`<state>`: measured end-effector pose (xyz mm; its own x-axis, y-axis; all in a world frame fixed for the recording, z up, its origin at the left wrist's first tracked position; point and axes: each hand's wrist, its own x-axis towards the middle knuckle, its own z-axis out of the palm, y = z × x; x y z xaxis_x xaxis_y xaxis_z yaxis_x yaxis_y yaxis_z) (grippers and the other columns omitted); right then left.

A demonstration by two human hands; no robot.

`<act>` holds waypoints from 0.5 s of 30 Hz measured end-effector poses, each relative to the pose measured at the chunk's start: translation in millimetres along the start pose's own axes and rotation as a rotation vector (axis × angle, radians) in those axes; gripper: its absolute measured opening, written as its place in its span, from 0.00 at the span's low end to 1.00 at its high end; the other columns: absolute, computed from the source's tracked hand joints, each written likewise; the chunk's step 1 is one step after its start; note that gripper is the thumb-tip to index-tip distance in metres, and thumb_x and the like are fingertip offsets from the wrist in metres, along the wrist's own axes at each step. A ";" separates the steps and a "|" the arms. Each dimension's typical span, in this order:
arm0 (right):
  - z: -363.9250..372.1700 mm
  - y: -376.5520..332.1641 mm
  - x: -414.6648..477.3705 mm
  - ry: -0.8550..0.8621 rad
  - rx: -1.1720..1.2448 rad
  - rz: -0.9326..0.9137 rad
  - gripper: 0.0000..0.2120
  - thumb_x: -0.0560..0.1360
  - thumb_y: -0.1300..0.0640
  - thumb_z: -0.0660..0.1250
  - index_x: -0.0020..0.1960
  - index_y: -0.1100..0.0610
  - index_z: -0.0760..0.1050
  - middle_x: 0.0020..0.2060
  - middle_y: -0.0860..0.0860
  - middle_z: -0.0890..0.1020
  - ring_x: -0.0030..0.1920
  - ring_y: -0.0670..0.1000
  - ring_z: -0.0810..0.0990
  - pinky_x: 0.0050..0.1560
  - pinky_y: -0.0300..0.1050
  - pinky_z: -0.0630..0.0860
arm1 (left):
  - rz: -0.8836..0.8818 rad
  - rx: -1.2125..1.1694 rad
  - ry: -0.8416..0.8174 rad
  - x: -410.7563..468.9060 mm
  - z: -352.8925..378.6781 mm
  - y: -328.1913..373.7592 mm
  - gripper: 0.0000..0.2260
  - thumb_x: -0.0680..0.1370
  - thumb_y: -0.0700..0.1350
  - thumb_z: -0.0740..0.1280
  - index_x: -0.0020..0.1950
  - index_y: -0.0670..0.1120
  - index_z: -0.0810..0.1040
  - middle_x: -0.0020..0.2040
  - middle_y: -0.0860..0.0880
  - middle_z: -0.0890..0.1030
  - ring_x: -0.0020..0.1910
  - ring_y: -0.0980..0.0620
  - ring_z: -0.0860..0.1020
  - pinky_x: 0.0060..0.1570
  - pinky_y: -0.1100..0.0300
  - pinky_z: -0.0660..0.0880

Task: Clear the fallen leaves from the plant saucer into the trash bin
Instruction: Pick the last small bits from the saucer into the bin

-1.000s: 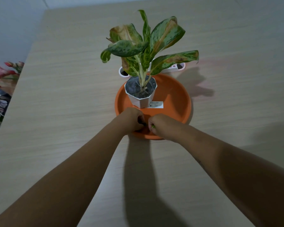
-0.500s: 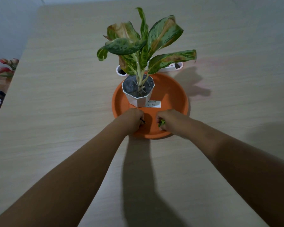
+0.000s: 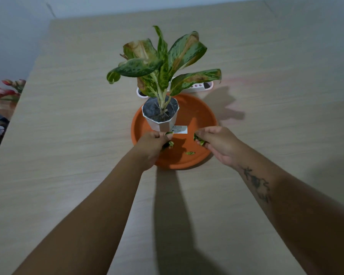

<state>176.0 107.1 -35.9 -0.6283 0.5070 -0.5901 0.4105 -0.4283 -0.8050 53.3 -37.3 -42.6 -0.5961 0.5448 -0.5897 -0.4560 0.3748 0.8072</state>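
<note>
An orange saucer [image 3: 203, 116] sits on the wooden table, holding a white faceted pot [image 3: 163, 124] with a speckled green plant [image 3: 163, 64]. My left hand [image 3: 153, 143] hovers over the saucer's near left part and pinches small green leaf pieces [image 3: 170, 143] in its curled fingers. My right hand [image 3: 218, 143] is over the saucer's near right part, its fingers curled round more leaf pieces [image 3: 199, 139]. One loose leaf scrap [image 3: 190, 153] lies on the saucer between the hands. No trash bin is in view.
A white label [image 3: 180, 129] lies on the saucer by the pot. A white and pink oblong object [image 3: 199, 88] lies behind the saucer. Pink flowers [image 3: 2, 92] and clutter sit beyond the table's left edge. A wall runs along the far side.
Both hands moved apart and lifted slightly from the saucer's near rim, each now holding leaf pieces. A leaf scrap on the saucer has come into view between them.
</note>
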 end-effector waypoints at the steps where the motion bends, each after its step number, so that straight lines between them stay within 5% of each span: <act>1: -4.5 1.0 -4.7 0.001 0.110 0.013 0.05 0.76 0.64 0.67 0.51 0.63 0.78 0.42 0.57 0.82 0.43 0.51 0.79 0.50 0.43 0.79 | -0.033 -0.133 -0.014 -4.7 5.3 -0.1 0.05 0.78 0.40 0.66 0.47 0.40 0.80 0.32 0.50 0.82 0.32 0.58 0.78 0.34 0.68 0.77; 4: -14.9 6.1 -19.3 -0.013 0.446 0.037 0.06 0.76 0.66 0.66 0.52 0.66 0.77 0.44 0.58 0.80 0.44 0.50 0.78 0.49 0.40 0.80 | -0.062 -0.368 -0.054 -15.7 21.6 -3.2 0.05 0.78 0.38 0.65 0.51 0.38 0.79 0.36 0.47 0.79 0.33 0.56 0.75 0.32 0.69 0.76; 8: -46.8 17.0 -49.8 -0.007 0.750 -0.033 0.05 0.77 0.69 0.63 0.43 0.65 0.76 0.38 0.56 0.77 0.39 0.48 0.76 0.36 0.33 0.79 | -0.032 -0.444 -0.124 -38.7 69.8 -13.4 0.07 0.78 0.38 0.65 0.40 0.41 0.78 0.31 0.50 0.77 0.28 0.58 0.75 0.31 0.71 0.75; 15: -162.7 61.9 -130.3 0.120 0.841 -0.085 0.06 0.77 0.68 0.62 0.43 0.64 0.76 0.38 0.55 0.77 0.37 0.48 0.78 0.34 0.33 0.79 | -0.078 -0.441 -0.254 -93.5 194.6 -53.1 0.06 0.77 0.35 0.65 0.41 0.41 0.77 0.34 0.49 0.75 0.30 0.59 0.76 0.32 0.71 0.76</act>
<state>390.8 136.2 -18.8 -0.5407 0.6183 -0.5704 -0.2921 -0.7739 -0.5619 261.8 37.8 -25.5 -0.3950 0.7137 -0.5785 -0.7606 0.0991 0.6416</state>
